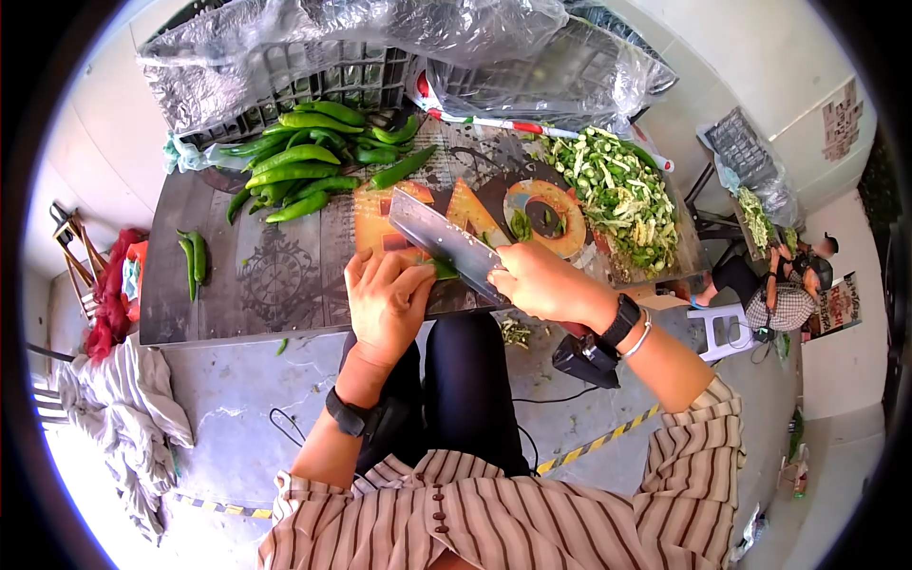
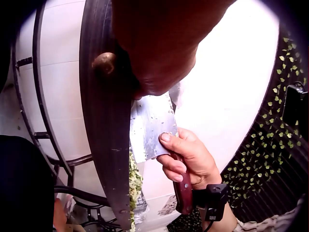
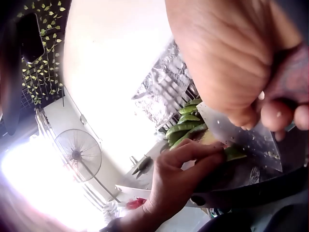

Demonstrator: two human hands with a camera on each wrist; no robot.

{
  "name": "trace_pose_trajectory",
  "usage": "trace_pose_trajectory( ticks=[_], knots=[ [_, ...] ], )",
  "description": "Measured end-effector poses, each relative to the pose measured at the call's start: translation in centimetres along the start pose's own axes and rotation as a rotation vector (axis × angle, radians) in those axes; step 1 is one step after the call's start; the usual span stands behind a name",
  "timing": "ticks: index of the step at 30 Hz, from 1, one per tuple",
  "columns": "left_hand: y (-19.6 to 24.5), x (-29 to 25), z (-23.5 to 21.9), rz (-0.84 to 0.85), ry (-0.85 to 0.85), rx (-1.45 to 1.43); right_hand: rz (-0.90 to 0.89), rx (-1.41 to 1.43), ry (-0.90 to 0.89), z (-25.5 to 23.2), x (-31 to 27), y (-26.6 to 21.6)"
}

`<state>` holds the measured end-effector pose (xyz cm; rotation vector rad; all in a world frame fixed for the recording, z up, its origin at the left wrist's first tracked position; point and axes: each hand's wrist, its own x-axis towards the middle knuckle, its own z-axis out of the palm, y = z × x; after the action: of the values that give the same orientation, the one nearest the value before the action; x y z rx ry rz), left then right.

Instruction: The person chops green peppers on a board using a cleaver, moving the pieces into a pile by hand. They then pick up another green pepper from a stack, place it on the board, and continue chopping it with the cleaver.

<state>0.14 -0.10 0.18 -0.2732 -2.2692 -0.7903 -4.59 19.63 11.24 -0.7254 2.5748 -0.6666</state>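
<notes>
The right hand (image 1: 546, 280) grips a broad cleaver (image 1: 439, 234) with a dark red handle (image 2: 183, 193); bits of pepper cling to the blade. Close beside the blade, at the table's front edge, the left hand (image 1: 388, 296) holds a green pepper piece (image 3: 234, 153) with bent fingers and thumb. In the right wrist view the left hand (image 3: 179, 179) lies left of the blade (image 3: 246, 137). A pile of whole green peppers (image 1: 302, 163) lies at the table's back left, and a heap of chopped pepper (image 1: 622, 199) at the right.
Behind the peppers stand black crates (image 1: 332, 81) covered with clear plastic (image 1: 475, 28). Two peppers (image 1: 193, 261) lie apart on the table (image 1: 228, 318) at left. A white stool (image 1: 722, 332) and a seated person (image 1: 793, 285) are at right; a fan (image 3: 77, 153) stands beyond.
</notes>
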Motion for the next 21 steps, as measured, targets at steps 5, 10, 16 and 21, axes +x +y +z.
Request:
trace_pose_trajectory(
  ticks=[5,10,16,21],
  knots=[
    [0.1,0.1,-0.2,-0.004,0.013,-0.018,-0.063,-0.079,0.013,0.4,0.4,0.3],
    [0.2,0.3,-0.3,-0.006,-0.004,0.002,-0.108,-0.064,0.054,1.1,1.7,0.4],
    [0.2,-0.1,0.1,0.02,0.031,0.0,0.043,0.11,0.061,0.8,1.0,-0.2],
    [0.1,-0.2,0.0,0.014,0.039,-0.007,-0.071,-0.019,0.226,1.3,1.0,0.9]
  ],
)
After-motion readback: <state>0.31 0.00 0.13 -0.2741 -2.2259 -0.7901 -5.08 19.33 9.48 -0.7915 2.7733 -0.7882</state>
